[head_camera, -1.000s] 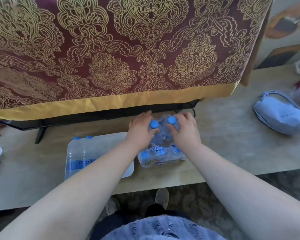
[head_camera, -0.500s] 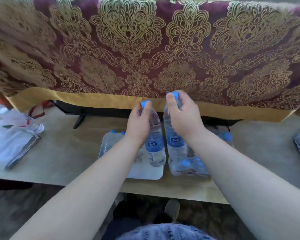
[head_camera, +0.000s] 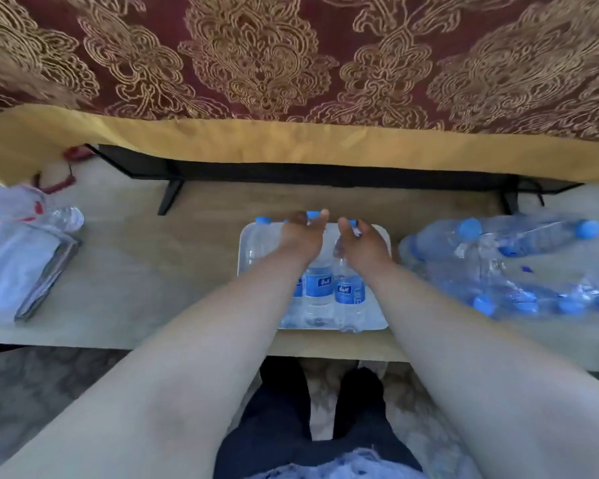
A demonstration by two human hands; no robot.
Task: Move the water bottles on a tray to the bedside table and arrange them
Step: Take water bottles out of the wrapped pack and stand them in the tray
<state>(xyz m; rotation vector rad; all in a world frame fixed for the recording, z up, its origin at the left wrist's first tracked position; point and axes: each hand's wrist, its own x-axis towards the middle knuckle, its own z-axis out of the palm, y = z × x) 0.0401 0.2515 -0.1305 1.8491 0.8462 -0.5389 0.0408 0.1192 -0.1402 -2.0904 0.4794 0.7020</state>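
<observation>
A white tray (head_camera: pixel 385 236) lies on the beige table (head_camera: pixel 159 271) with several clear water bottles lying flat in it, blue caps pointing away from me. My left hand (head_camera: pixel 301 235) grips the neck of one labelled bottle (head_camera: pixel 319 285). My right hand (head_camera: pixel 362 240) grips the neck of the bottle (head_camera: pixel 347 292) beside it. Both bottles rest in the tray side by side. Another bottle (head_camera: pixel 258 243) lies at the tray's left side, partly hidden by my left forearm.
A torn plastic pack of bottles (head_camera: pixel 505 267) lies right of the tray. A white bag with a flat grey item (head_camera: pixel 25 267) and a small bottle (head_camera: pixel 66 217) sit at the left. Behind the tray stands a black screen on legs (head_camera: pixel 170 198), draped in maroon-and-gold cloth (head_camera: pixel 291 63).
Both hands lifted a bottle each out of the pack, held them upright, and have now lowered them flat into the tray. The view has shifted to centre on the tray.
</observation>
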